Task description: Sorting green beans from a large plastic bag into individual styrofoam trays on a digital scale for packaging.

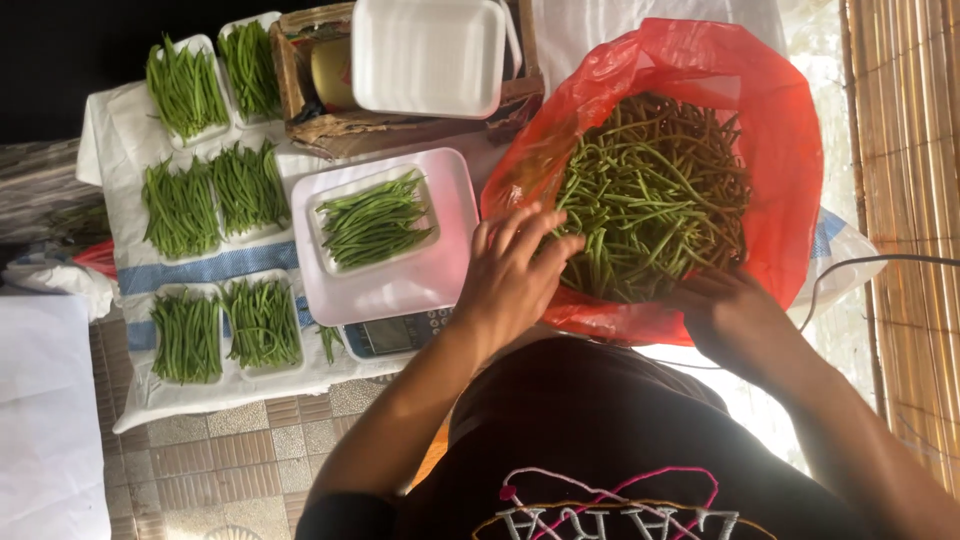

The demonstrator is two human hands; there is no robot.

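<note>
Beans (655, 195), long and green, fill the red plastic bag (770, 110) that sits open in front of me, just right of the white scale (400, 285). In the head view my left hand (510, 275) lies at the bag's near left edge, fingers (535, 230) spread and loose over the heap, closed on nothing yet. My right hand (725, 305) rests at the bag's lower right rim; it is in shadow, so I cannot tell whether it pinches the plastic or only presses on it. The beans look light, thin and springy, likely to snap if bent hard and to tangle when pulled, so I judge a loose bunch gathered around the middles best. The bag is soft and slippery. A foam tray (372, 222) of beans sits on the scale; six filled trays (215, 190) lie further left.
</note>
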